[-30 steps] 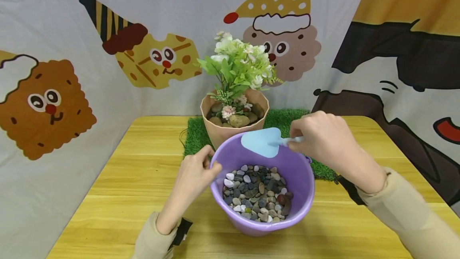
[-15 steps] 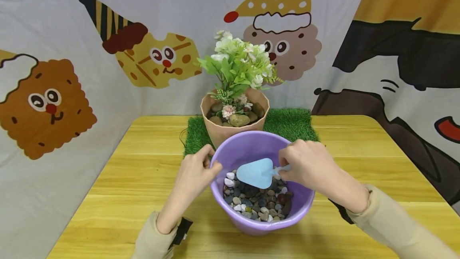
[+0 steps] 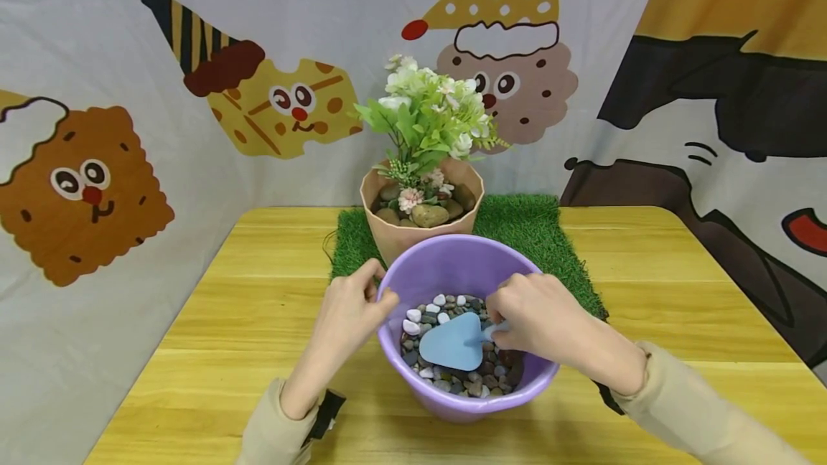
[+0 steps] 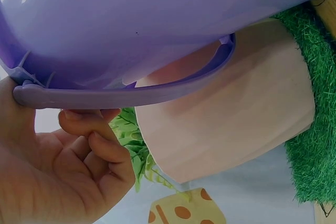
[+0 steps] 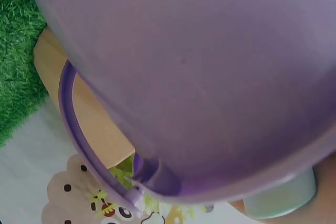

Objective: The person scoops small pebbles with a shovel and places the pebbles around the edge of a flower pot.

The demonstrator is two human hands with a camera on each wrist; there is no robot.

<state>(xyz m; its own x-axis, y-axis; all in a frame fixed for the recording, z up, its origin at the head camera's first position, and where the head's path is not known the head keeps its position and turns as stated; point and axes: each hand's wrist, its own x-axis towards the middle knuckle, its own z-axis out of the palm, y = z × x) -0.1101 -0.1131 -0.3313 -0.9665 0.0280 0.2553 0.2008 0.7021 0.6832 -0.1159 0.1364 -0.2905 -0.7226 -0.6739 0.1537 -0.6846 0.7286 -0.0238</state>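
Observation:
A purple bucket (image 3: 452, 407) holds a layer of mixed pebbles (image 3: 489, 377), white, grey and brown. My left hand (image 3: 349, 311) pinches the bucket's left rim between thumb and fingers. The left wrist view shows that hand (image 4: 79, 166) beside the bucket's purple carrying handle (image 4: 157, 94), which hangs down outside. With my right hand (image 3: 543, 318) I grip the handle of a light blue toy shovel (image 3: 455, 343). Its blade is inside the bucket, over the pebbles; whether it touches them I cannot tell. Past the rim in the right wrist view, the shovel's pale handle end (image 5: 281, 199) shows.
Right behind the bucket stands a peach flowerpot (image 3: 403, 239) with white flowers, leaves and large stones. It rests on a green artificial grass mat (image 3: 530, 224). Everything stands on a wooden table (image 3: 258, 307), with a cartoon-printed cloth (image 3: 291, 13) behind.
My right hand has lowered the shovel from the bucket's far rim down into it, moving toward me and slightly left. The left hand has stayed on the rim.

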